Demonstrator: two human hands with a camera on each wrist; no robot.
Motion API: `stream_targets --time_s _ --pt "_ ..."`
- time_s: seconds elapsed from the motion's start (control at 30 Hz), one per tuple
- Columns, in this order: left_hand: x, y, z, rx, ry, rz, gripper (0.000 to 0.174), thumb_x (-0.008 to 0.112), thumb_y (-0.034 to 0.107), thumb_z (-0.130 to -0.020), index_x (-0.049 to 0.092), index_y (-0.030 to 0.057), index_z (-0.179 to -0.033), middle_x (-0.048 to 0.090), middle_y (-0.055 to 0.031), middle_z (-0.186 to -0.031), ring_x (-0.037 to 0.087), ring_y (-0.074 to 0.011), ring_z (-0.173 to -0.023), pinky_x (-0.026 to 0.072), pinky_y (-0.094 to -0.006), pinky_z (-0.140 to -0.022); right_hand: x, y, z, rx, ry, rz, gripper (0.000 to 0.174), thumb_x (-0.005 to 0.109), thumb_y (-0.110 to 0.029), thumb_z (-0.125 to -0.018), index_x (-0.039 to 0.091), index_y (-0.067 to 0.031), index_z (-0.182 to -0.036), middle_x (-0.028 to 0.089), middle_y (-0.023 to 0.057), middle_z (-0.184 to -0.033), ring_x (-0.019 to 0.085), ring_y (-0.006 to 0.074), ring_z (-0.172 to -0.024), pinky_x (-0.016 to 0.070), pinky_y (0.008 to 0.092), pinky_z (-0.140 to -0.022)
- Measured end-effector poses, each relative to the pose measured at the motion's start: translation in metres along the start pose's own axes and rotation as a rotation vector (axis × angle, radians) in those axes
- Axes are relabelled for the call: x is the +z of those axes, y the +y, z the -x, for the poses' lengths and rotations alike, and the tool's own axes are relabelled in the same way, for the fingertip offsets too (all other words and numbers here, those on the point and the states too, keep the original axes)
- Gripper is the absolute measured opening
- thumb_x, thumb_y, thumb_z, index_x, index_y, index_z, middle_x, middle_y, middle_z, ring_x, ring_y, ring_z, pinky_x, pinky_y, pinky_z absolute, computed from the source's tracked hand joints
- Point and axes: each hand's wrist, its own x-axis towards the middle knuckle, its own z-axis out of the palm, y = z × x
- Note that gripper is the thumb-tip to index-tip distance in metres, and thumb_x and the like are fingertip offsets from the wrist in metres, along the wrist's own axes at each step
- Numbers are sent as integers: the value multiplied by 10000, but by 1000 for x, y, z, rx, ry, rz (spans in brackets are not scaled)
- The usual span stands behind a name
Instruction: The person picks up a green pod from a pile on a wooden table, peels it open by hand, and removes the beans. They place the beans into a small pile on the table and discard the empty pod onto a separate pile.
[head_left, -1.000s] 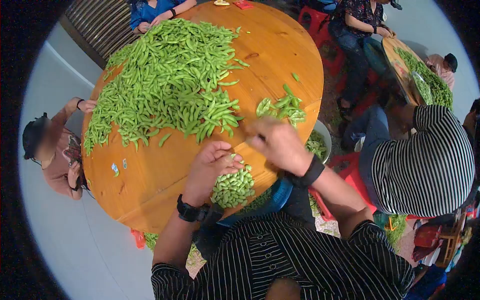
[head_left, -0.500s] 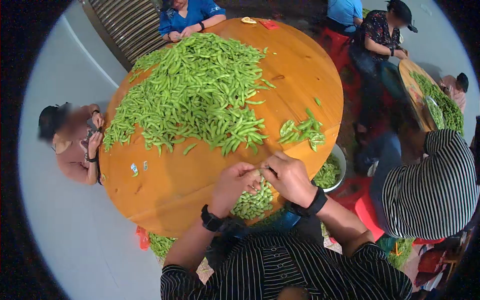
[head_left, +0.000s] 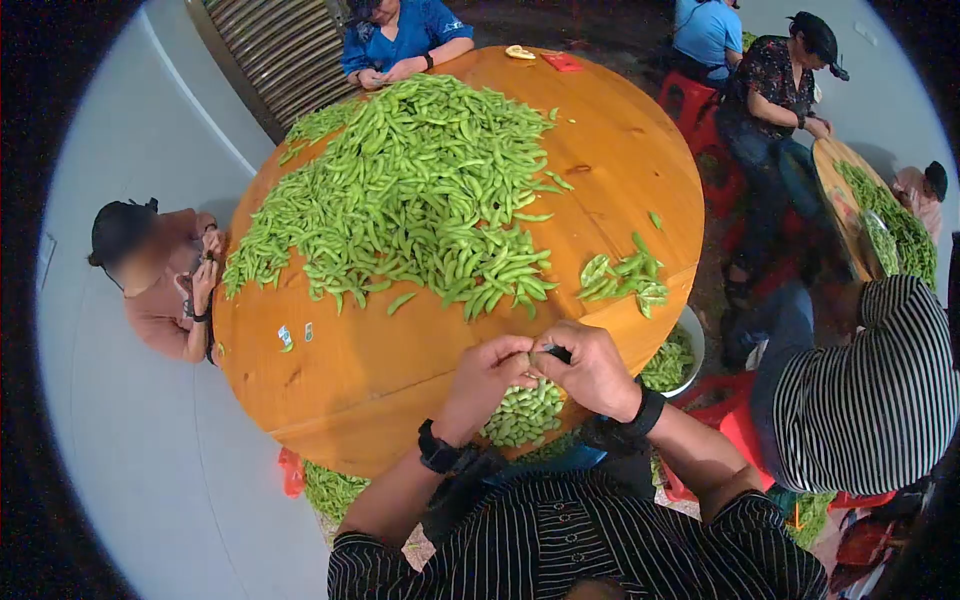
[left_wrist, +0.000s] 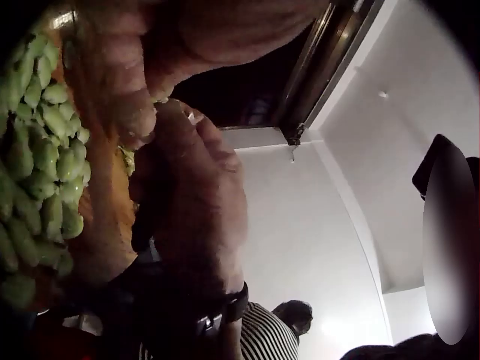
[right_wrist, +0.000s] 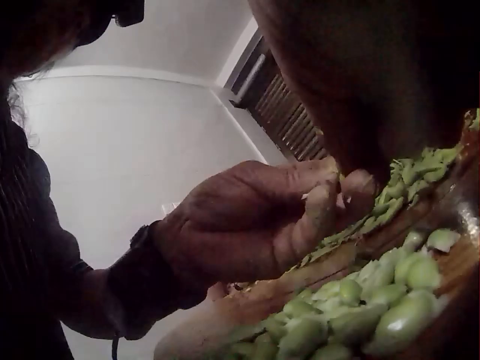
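Observation:
Close to the near table edge, my left hand (head_left: 482, 388) and right hand (head_left: 592, 372) meet fingertip to fingertip. Between them they pinch a small green soybean pod, mostly hidden by the fingers; a bit of green (left_wrist: 160, 100) shows in the left wrist view. A small dark item (head_left: 556, 352) shows at the right hand's fingers. Just below both hands lies a heap of shelled green beans (head_left: 524, 416), seen large in the right wrist view. A big mound of whole soybean pods (head_left: 420, 190) covers the table's far left part.
Flattened pods (head_left: 628, 278) lie on the round wooden table (head_left: 350, 400) at right. Beyond its right edge stands a bowl (head_left: 695, 352) of green pods. People sit at the left and far sides; a person in a striped shirt (head_left: 850, 390) sits close at right.
My right hand, apart from the left and blurred a second ago, has come back to meet it over the beans. The head view has shifted, so the table appears farther right and lower.

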Motion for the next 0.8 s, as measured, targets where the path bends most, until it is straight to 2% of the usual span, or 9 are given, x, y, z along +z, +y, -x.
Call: stream_targets --time_s 0.27,0.37,0.5,0.57,0.6,0.67,0.7,0.77,0.8 --pt "-4 0 -2 -73 40 116 214 546 92 -943 570 -43 -1107 633 -76 -921 643 -139 -800 555 -256 -722 10 -1 4 -35 128 249 115 654 -115 -802 597 -16 -785 586 158 -733 601 345 -683 474 418 -587" --pt "-2 3 0 -108 51 79 214 549 80 -936 567 -44 -1108 631 -78 -921 640 -139 -803 549 -255 -727 7 3 0 -78 83 179 110 648 -116 -806 607 -19 -773 598 156 -724 606 338 -658 477 404 -569" --pt "-4 -3 2 -60 -6 43 206 540 50 -927 569 -50 -1105 629 -76 -924 639 -137 -802 548 -258 -732 1 12 -4 87 -82 -89 133 663 -140 -800 632 -17 -760 618 163 -670 621 299 -614 480 351 -568" --pt "-3 -2 5 35 -6 6 199 542 33 -914 576 -37 -1097 622 -53 -920 633 -126 -806 548 -252 -745 2 17 -4 222 -150 -281 73 639 -45 -828 623 3 -776 603 63 -662 560 85 -626 445 265 -562" --pt "-4 -6 5 33 -8 7 199 542 33 -914 576 -37 -1097 622 -53 -920 633 -126 -806 548 -252 -745 3 17 -5 224 -148 -281 73 639 -45 -828 623 3 -776 603 63 -662 560 85 -626 445 265 -562" --pt "-7 -14 5 67 32 -12 161 577 44 -878 607 4 -1031 635 -67 -842 636 -157 -768 537 -275 -702 4 17 -9 327 -135 -200 139 665 -150 -779 636 -15 -768 623 169 -679 627 312 -622 487 377 -572" --pt "-9 -15 6 63 30 -12 161 577 44 -878 607 4 -1031 635 -67 -842 636 -157 -768 537 -275 -702 3 23 -14 331 -133 -202 139 665 -150 -779 636 -15 -768 623 169 -679 627 312 -622 487 377 -572" --pt "-15 -15 9 390 77 -812 135 615 72 -830 621 39 -961 633 -119 -790 634 -241 -753 511 -341 -645 -2 42 -30 60 37 195 136 638 -155 -778 645 -19 -770 640 187 -718 638 360 -668 503 426 -599" --pt "-15 -13 11 389 74 -813 135 615 72 -830 621 39 -961 633 -119 -790 634 -241 -753 511 -341 -645 -7 48 -37 63 38 194 136 638 -155 -778 645 -19 -770 640 187 -718 638 360 -668 503 426 -599"
